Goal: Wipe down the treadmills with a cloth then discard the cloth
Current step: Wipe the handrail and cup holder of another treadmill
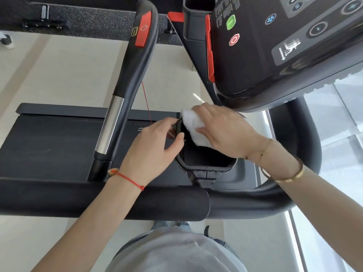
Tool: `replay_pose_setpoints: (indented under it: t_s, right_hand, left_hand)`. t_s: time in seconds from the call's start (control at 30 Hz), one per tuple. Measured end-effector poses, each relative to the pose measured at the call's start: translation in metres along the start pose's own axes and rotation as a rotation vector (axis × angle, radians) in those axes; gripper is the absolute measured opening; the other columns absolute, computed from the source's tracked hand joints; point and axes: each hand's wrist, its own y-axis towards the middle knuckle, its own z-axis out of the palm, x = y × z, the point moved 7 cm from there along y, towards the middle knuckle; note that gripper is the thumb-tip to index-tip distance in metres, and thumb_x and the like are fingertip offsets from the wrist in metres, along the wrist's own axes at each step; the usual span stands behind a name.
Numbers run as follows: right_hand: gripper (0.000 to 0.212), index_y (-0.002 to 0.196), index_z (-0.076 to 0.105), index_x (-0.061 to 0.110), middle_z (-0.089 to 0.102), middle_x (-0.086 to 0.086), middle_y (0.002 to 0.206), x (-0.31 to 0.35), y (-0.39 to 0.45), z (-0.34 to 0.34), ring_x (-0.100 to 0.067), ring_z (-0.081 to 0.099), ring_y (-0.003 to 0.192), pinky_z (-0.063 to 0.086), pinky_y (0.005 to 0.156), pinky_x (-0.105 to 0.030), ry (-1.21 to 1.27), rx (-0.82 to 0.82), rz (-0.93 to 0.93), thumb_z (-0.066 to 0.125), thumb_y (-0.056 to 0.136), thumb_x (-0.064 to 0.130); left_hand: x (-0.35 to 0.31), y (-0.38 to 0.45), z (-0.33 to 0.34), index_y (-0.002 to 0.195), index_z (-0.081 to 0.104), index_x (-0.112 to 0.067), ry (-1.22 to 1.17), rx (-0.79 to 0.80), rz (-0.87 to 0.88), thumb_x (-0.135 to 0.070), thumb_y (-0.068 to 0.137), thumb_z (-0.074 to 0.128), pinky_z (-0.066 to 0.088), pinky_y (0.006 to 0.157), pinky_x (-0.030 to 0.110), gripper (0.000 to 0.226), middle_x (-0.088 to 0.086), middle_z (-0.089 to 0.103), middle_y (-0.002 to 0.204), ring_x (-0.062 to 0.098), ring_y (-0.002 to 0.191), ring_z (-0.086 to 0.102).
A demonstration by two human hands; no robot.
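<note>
Item one, far left: black treadmill running deck (49, 142), lying flat over a pale floor (64, 75).

Item two: black padded side handrail (135, 71) with a red button panel (143, 29) near its top and a polished silver grip section (110, 124) lower down. A thin red cord (146, 101) hangs from it towards my hands.

Item three: my left hand (153, 148), a red string bracelet (129, 179) at the wrist. Its fingers and thumb curl round the left rim of a black plastic cup-holder tray (206, 163), gripping it.

Item four: white crumpled cloth (196, 126), lying inside the tray at its upper left, touching the rim.

Item five: my right hand (225, 132), fingers fairly straight and spread over the cloth, pressing it down into the tray. Two gold bracelets (284, 173) sit on that wrist.

Item six: black foam front crossbar (117, 201), running below both forearms and curving up at the right.

Item seven, upper right: dark treadmill control console (275, 46) with a green button (231, 22) and a red octagonal stop button (234, 39).
</note>
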Motion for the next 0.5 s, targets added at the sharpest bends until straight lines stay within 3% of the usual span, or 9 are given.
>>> replay_pose_setpoints:
  t_s: [0.1, 0.37, 0.43, 0.5]
  right_hand:
    - [0.037, 0.127, 0.043, 0.009, 0.055, -0.004, 0.116, 0.006, 0.019, 0.002, -0.027, 0.059, 0.093, 0.047, 0.074, -0.04, -0.077, 0.08, -0.06, 0.04, 0.1, 0.034]
    - [0.039, 0.133, 0.044, 0.014, 0.053, -0.003, 0.122, -0.007, -0.016, 0.001, -0.025, 0.051, 0.111, 0.045, 0.084, -0.04, 0.083, -0.083, 0.188, 0.044, 0.099, 0.031]
    - [0.041, 0.137, 0.042, 0.011, 0.05, -0.006, 0.127, -0.011, -0.033, 0.0, -0.024, 0.046, 0.114, 0.038, 0.089, -0.03, 0.249, -0.183, 0.295, 0.048, 0.098, 0.024]
    - [0.047, 0.141, 0.035, 0.009, 0.046, -0.01, 0.133, -0.011, -0.049, 0.002, -0.019, 0.04, 0.112, 0.026, 0.081, -0.018, 0.4, -0.242, 0.402, 0.05, 0.098, 0.022]
  left_hand:
    - [0.001, -0.001, 0.0, 0.122, 0.059, -0.018, 0.006, -0.01, -0.006, -0.042, 0.091, 0.051, 0.057, 0.081, 0.036, 0.04, -0.013, 0.062, 0.097, 0.007, 0.089, 0.062]
    - [0.002, -0.003, -0.001, 0.123, 0.06, -0.024, 0.004, 0.001, -0.013, -0.045, 0.091, 0.049, 0.056, 0.083, 0.033, 0.039, -0.017, 0.062, 0.096, 0.002, 0.088, 0.061]
    - [0.001, -0.002, 0.0, 0.122, 0.059, -0.026, 0.008, 0.004, -0.012, -0.045, 0.092, 0.049, 0.056, 0.083, 0.03, 0.037, -0.018, 0.061, 0.096, 0.002, 0.088, 0.061]
    - [0.002, -0.002, 0.0, 0.123, 0.06, -0.026, 0.013, 0.005, -0.016, -0.044, 0.092, 0.05, 0.055, 0.084, 0.029, 0.038, -0.017, 0.061, 0.097, 0.002, 0.089, 0.062]
